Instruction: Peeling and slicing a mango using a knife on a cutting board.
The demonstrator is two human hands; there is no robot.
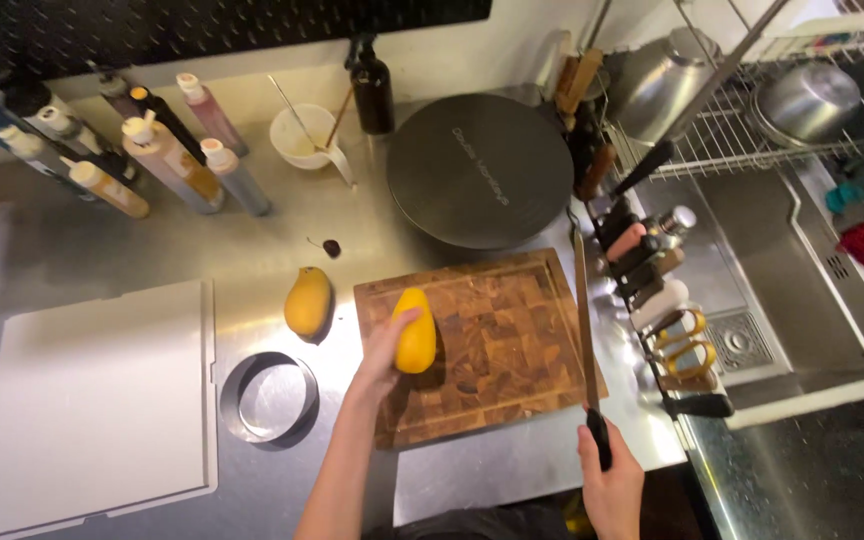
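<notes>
Left hand grips one mango upright near the cutting board's left edge. Right hand clasps one long knife along the board's right edge. A second mango lies on the worktop, just left of the board.

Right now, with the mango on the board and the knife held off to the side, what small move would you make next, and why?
Probably bring the long knife over to the mango: the left hand steadies the fruit on the wooden board, while the right hand holds the blade along the board's right edge, apart from it.
</notes>
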